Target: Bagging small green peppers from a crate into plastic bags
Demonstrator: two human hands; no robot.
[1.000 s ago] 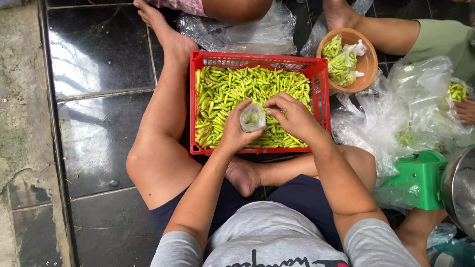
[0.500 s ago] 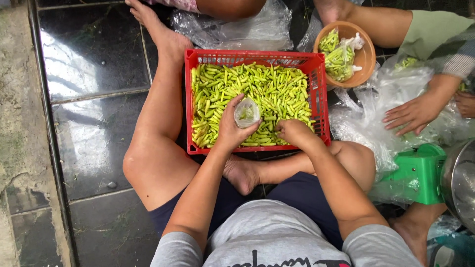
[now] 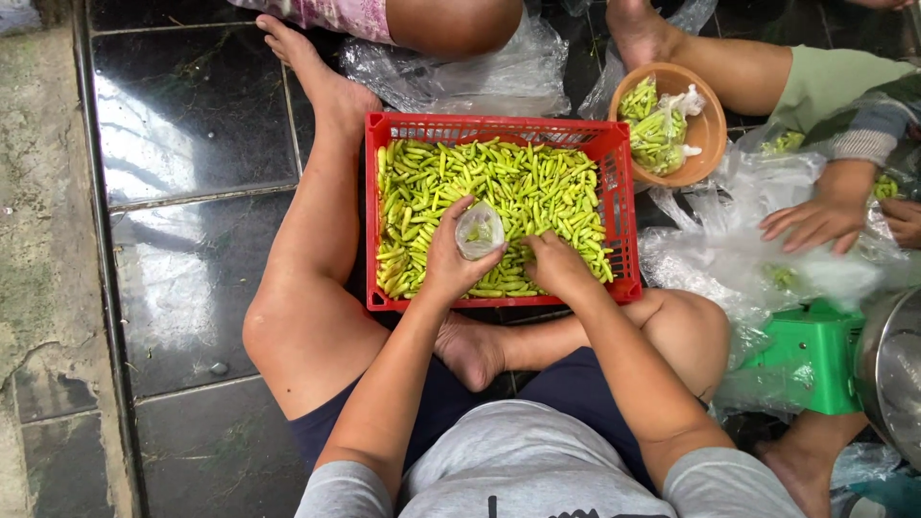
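Dark, glossy floor tiles (image 3: 182,125) with pale grout lines run under everything, edged on the left by a rough concrete strip (image 3: 38,240). Seen from the head camera, the person sits cross-legged on the tiles with a red plastic crate (image 3: 619,206) just beyond the knees, filled nearly level with green chillies (image 3: 518,182). The left hand (image 3: 451,259) is over the crate's near half, fingers closed around a small clear plastic bag (image 3: 479,231) held mouth-up above the chillies. The right hand (image 3: 556,264) lies just beside it, palm down, fingers curled into the heap and touching the chillies; whether it has any pinched cannot be told. To the right of the crate, a brown bowl (image 3: 708,134) holds bagged chillies, and crumpled clear plastic sheeting (image 3: 729,249) spreads over the floor. Another person's hand (image 3: 815,225) rests flat on that sheeting. A green plastic stool (image 3: 815,350) stands near the right knee, next to a metal pot (image 3: 892,374).
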